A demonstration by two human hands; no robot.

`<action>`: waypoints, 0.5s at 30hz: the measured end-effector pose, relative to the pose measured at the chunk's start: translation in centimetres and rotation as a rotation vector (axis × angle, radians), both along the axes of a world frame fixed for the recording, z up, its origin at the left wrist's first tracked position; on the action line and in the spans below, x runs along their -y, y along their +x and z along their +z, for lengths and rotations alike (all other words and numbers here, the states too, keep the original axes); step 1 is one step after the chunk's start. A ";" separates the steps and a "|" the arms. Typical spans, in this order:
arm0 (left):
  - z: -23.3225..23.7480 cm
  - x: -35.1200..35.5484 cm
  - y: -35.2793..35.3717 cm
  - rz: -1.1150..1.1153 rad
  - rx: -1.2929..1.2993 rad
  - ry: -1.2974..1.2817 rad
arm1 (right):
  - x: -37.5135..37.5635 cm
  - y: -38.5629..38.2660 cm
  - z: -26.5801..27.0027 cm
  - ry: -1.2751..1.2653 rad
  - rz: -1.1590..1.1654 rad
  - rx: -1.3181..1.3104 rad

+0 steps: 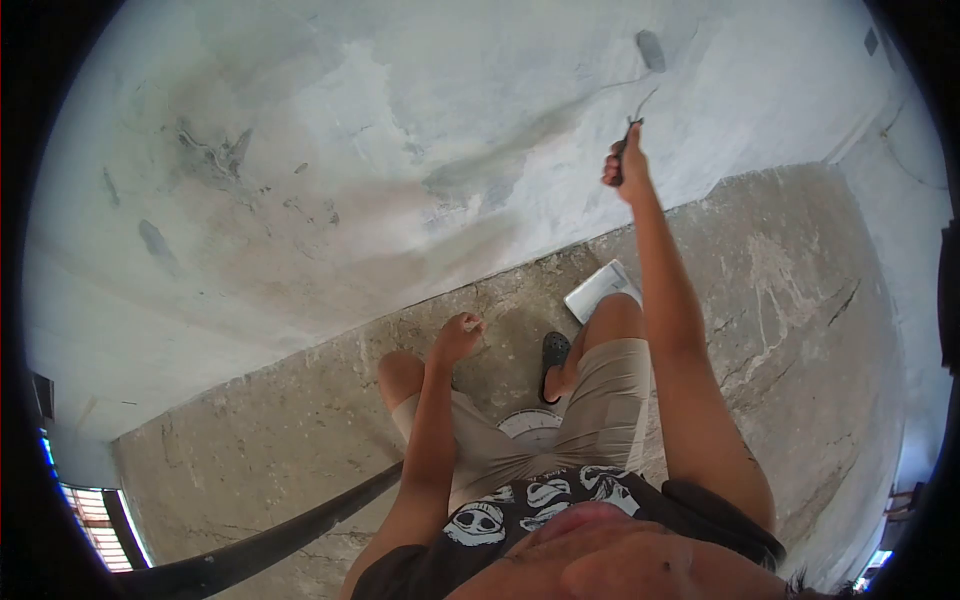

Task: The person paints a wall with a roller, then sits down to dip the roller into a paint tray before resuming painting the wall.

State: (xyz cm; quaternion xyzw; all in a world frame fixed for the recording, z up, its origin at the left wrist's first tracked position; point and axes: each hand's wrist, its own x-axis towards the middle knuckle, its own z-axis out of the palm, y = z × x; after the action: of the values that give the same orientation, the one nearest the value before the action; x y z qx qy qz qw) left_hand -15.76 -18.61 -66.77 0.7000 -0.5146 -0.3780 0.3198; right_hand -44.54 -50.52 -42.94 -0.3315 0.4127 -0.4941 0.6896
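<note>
- The right hand (627, 172) is raised well beyond the clog and to its right, fingers wrapped tightly round the handle of a paint roller (650, 51), clamped shut on it.
- That roller is up at the pale, patchy wall (380, 130), beyond the clog and to its right. Its grey cover looks to be against the surface, but I can't be sure of contact.
- The left hand (459, 338) hangs in front of the left knee, left of the clog and a little beyond it. The fingers curl inward; I can't tell whether they close fully, or whether the pale spot by the fingertips is something held.
- The black clog (555, 362), with holes in its upper, is on the right foot, on the stained concrete floor (780, 300).
- A white rectangular tray or container (599, 288) lies just beyond the clog and to its right, partly behind the right knee.
- A round, pale seat edge (530, 424) shows between the thighs, nearer the body than the clog.
</note>
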 end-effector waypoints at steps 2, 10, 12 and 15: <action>0.2 -0.1 -0.5 -0.005 -0.021 -0.006 | 0.4 -2.2 1.4 -0.002 -0.036 -0.115; -0.6 1.2 -1.3 -0.052 0.088 -0.006 | -3.7 -5.3 -7.2 -0.019 0.079 -0.596; -0.1 0.9 -1.7 -0.053 0.082 -0.003 | -3.5 -6.7 -8.4 -0.057 0.048 -0.818; 1.2 0.5 -1.8 -0.042 0.057 0.019 | -2.1 -7.6 -6.5 -0.178 -0.045 -0.827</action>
State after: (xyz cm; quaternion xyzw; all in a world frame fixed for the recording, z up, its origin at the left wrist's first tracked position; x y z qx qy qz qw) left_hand -17.55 -19.06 -65.56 0.7024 -0.5345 -0.3698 0.2903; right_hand -52.12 -48.41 -49.41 -0.5511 0.6176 -0.3680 0.4236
